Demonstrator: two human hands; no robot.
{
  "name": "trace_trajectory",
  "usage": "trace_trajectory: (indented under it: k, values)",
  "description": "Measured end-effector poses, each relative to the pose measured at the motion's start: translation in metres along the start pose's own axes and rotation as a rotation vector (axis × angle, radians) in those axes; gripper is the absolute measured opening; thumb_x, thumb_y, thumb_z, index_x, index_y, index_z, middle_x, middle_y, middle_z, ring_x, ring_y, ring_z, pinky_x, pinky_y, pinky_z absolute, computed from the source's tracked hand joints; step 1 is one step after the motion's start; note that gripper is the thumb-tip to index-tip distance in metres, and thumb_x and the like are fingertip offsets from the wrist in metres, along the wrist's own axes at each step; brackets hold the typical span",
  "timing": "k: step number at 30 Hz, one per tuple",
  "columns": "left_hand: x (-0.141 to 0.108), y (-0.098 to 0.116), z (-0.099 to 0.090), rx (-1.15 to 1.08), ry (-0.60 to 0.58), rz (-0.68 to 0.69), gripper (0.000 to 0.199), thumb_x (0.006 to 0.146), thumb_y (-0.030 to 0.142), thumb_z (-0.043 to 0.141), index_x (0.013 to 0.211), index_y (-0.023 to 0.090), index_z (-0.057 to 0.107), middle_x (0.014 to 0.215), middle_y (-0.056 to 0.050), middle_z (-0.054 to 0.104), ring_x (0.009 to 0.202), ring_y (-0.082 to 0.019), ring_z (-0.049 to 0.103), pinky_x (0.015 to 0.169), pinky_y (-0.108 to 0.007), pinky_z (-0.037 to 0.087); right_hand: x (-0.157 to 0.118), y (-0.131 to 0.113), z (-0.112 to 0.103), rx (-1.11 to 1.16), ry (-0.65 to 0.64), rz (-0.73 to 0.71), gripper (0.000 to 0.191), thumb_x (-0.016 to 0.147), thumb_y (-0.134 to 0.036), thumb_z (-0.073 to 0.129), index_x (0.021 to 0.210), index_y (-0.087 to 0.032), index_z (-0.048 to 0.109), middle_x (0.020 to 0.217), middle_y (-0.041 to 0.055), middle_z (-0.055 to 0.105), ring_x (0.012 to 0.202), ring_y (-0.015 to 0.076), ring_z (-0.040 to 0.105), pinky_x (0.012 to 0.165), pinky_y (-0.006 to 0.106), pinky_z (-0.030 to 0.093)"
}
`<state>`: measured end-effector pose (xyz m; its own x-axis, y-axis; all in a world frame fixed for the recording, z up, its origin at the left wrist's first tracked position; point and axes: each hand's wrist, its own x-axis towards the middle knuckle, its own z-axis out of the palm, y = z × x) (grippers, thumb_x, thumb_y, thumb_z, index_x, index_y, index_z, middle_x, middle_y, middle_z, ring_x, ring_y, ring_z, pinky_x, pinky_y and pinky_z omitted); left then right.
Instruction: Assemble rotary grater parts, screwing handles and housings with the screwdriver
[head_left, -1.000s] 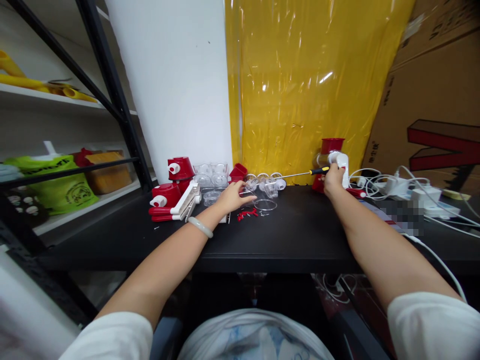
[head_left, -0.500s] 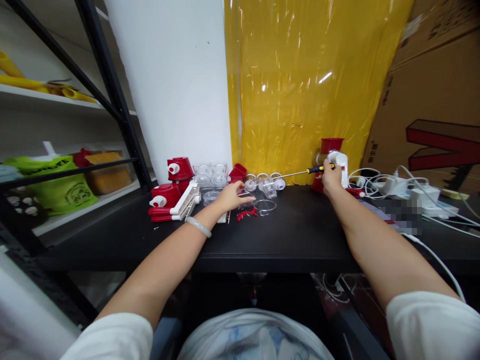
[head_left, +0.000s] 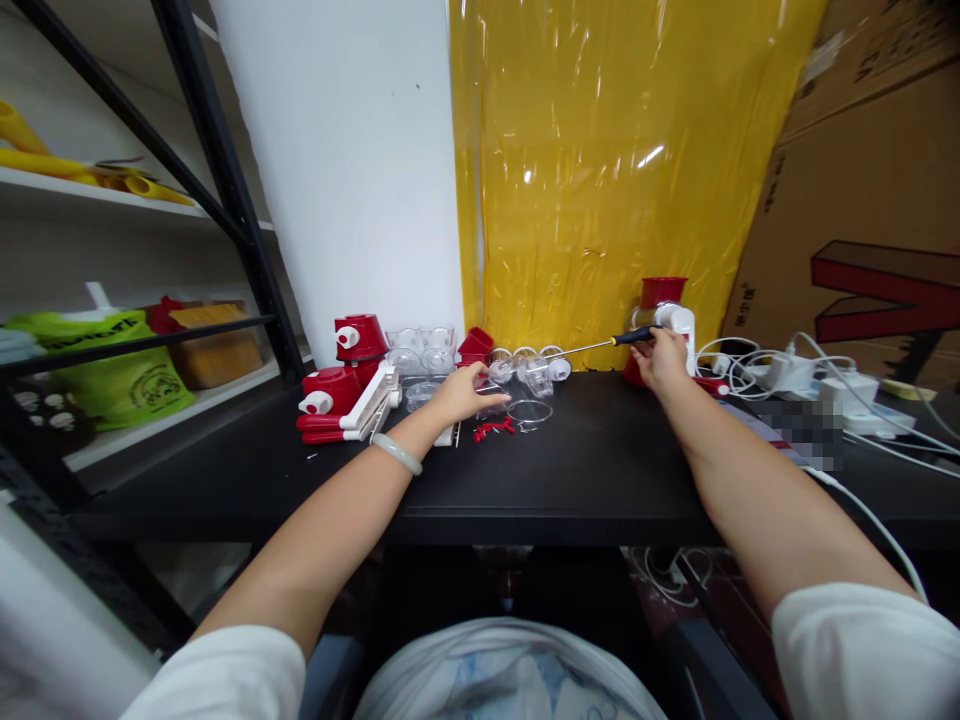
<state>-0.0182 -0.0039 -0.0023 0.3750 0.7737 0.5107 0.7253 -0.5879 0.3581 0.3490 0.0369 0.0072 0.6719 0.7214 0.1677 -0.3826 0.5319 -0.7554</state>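
Observation:
A long screwdriver (head_left: 637, 336) with a dark and yellow handle is held by my right hand (head_left: 664, 362), its thin shaft pointing left toward my left hand. My left hand (head_left: 463, 394) is around a clear plastic part (head_left: 493, 400), thumb and fingers on either side of it; the screwdriver's tip is hard to make out there. Small red pieces (head_left: 493, 429) and a clear ring (head_left: 530, 410) lie just right of that hand. Behind my right hand stands a red and white device (head_left: 679, 322) with a red top.
Red and white device parts (head_left: 349, 390) and clear containers (head_left: 420, 350) stand at the left. White cables and adapters (head_left: 791, 372) crowd the right. A yellow-wrapped panel (head_left: 600, 180) rises behind the black table (head_left: 540, 490); a plastic-lined bin (head_left: 510, 670) is below.
My right hand has shifted its hold on the screwdriver, its fingers now lower and looser, so more of the handle shows. My left hand has stayed in place.

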Motion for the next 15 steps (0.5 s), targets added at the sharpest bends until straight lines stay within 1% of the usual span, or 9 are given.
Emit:
trace_trajectory:
  k: [3, 5, 7, 10, 12, 15]
  values:
    - [0.0, 0.0, 0.0, 0.005, 0.006, 0.002, 0.056, 0.066, 0.063, 0.072, 0.101, 0.021, 0.059, 0.095, -0.006, 0.067, 0.088, -0.024, 0.062, 0.079, -0.035, 0.046, 0.003, 0.004, 0.002, 0.061, -0.011, -0.077, 0.016, 0.084, -0.019, 0.057, 0.09, -0.023, 0.043, 0.079, -0.0071, 0.056, 0.061, 0.0069, 0.061, 0.055, 0.019, 0.05]
    - [0.0, -0.001, 0.001, 0.01, 0.009, 0.005, 0.056, 0.067, 0.063, 0.072, 0.101, 0.021, 0.059, 0.095, -0.006, 0.067, 0.089, -0.024, 0.062, 0.08, -0.035, 0.046, 0.007, 0.008, 0.002, 0.061, -0.015, -0.147, 0.025, 0.08, -0.027, 0.066, 0.09, -0.023, 0.043, 0.084, -0.0067, 0.057, 0.06, 0.0066, 0.061, 0.052, 0.019, 0.049]
    - [0.001, -0.001, 0.001, 0.011, 0.008, 0.003, 0.056, 0.067, 0.063, 0.072, 0.102, 0.021, 0.059, 0.096, -0.006, 0.067, 0.09, -0.024, 0.062, 0.08, -0.035, 0.046, 0.013, 0.012, 0.001, 0.019, -0.013, -0.193, 0.035, 0.075, -0.033, 0.072, 0.091, -0.023, 0.043, 0.084, -0.0071, 0.058, 0.057, 0.0062, 0.059, 0.048, 0.018, 0.048]
    - [0.001, -0.002, 0.001, 0.01, 0.006, 0.001, 0.057, 0.066, 0.064, 0.072, 0.102, 0.021, 0.06, 0.096, -0.006, 0.067, 0.089, -0.024, 0.061, 0.079, -0.034, 0.046, 0.019, 0.016, -0.003, -0.059, 0.012, -0.22, 0.042, 0.068, -0.034, 0.078, 0.092, -0.023, 0.045, 0.079, -0.0067, 0.059, 0.051, 0.0065, 0.057, 0.042, 0.016, 0.044]
    - [0.001, -0.002, 0.001, 0.01, 0.007, 0.002, 0.057, 0.066, 0.064, 0.072, 0.101, 0.021, 0.059, 0.095, -0.005, 0.067, 0.088, -0.024, 0.061, 0.078, -0.034, 0.046, 0.021, 0.016, -0.005, -0.1, 0.023, -0.216, 0.039, 0.067, -0.031, 0.078, 0.09, -0.021, 0.048, 0.076, -0.0056, 0.059, 0.051, 0.0068, 0.057, 0.04, 0.015, 0.043]
    - [0.001, -0.003, 0.001, 0.011, 0.004, 0.003, 0.057, 0.067, 0.064, 0.071, 0.102, 0.021, 0.059, 0.095, -0.006, 0.067, 0.088, -0.024, 0.061, 0.078, -0.035, 0.045, 0.021, 0.015, -0.005, -0.112, 0.026, -0.186, 0.028, 0.07, -0.027, 0.072, 0.088, -0.02, 0.051, 0.075, -0.005, 0.058, 0.053, 0.0068, 0.056, 0.04, 0.015, 0.044]
